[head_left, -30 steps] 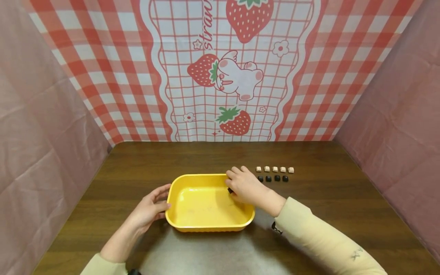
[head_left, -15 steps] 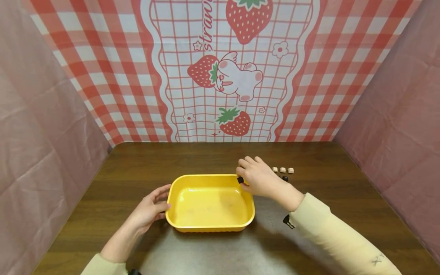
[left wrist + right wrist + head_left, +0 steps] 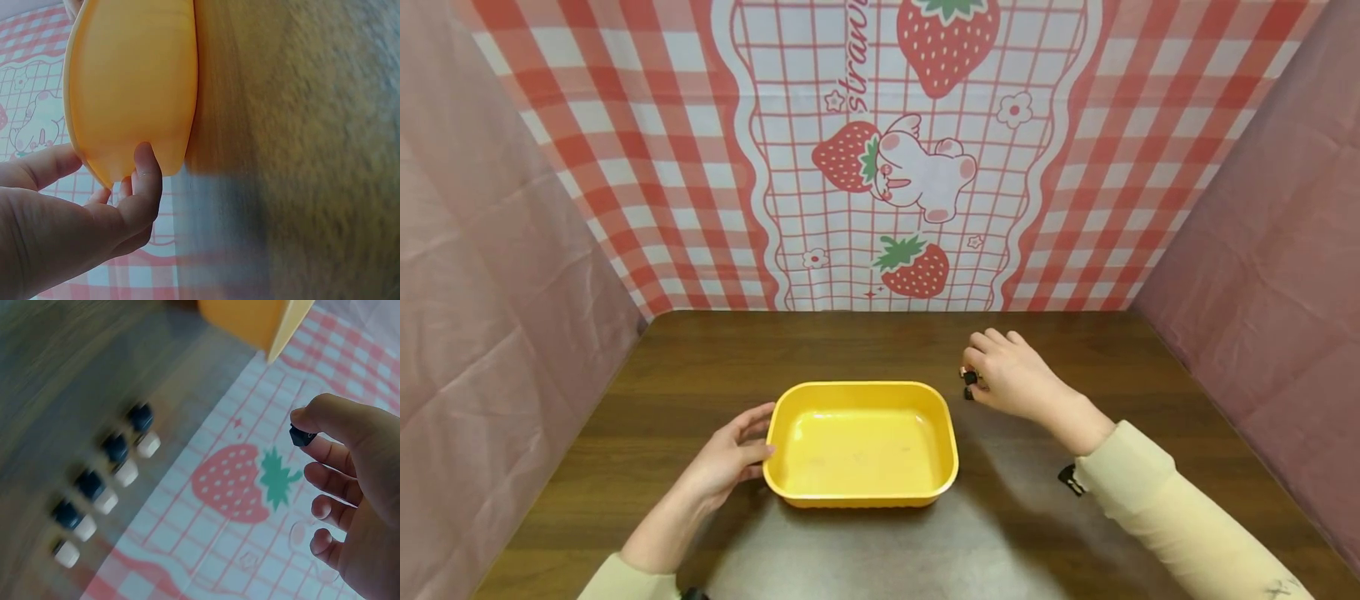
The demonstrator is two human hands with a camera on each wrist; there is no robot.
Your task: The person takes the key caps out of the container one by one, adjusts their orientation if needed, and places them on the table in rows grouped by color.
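In the head view my left hand (image 3: 726, 454) holds the left end of a yellow plastic basin (image 3: 861, 454). Its thumb meets the rim, while fingertips lie against the outer wall, as the left wrist view shows. My right hand (image 3: 1015, 375) is above the table, right of the basin. Between thumb and index finger it pinches a black keycap (image 3: 302, 435) with a small pale mark. The other fingers are loosely bent. Below that hand stand a row of black keycaps (image 3: 89, 484) and a row of cream keycaps (image 3: 105, 501), mostly hidden by the hand in the head view.
A dark wooden table (image 3: 700, 350) carries everything. A red-and-white strawberry cloth (image 3: 917, 167) hangs behind it, and pink cloth (image 3: 1262, 250) walls both sides.
My right hand has moved right and a little back, from over the basin to above the keycap rows, with the black keycap still pinched. The left hand stays at the basin.
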